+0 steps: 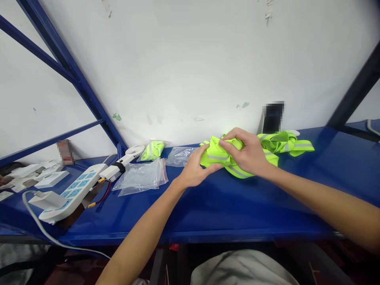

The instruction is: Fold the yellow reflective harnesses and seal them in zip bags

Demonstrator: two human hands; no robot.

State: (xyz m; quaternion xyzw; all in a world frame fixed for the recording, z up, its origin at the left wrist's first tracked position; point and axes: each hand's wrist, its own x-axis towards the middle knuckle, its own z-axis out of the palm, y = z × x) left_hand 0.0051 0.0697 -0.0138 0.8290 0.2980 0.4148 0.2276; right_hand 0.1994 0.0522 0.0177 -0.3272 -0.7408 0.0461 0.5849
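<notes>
Clasping a yellow-green bundle (pixel 218 153) with reflective stripes, we had both of our hands on it, right over the blue bench (pixel 213 213)! The left hand (pixel 194 168) cupped the near left side, thumb along the lower edge, its fingers partly hidden behind the fabric. The right hand (pixel 249 154) pinched the top, thumb and forefinger close together on a fold. Beneath the right hand, more striped cloth spread onto the bench, and just beyond lay loose straps (pixel 297 146) of the same colour; we couldn't tell whether they joined the bundle. Over to the left, what a line-up we had: a clear bag (pixel 179 156) near the left hand, overlapping clear pouches (pixel 139 178) nearer us, and a packed bundle (pixel 152 151) behind them, beside a white fan (pixel 135 151). Farther left, a white power strip (pixel 78 188) lay slantwise, and a dark, pixelated device (pixel 273 117) leaned against the wall (pixel 190 71) behind the straps.
</notes>
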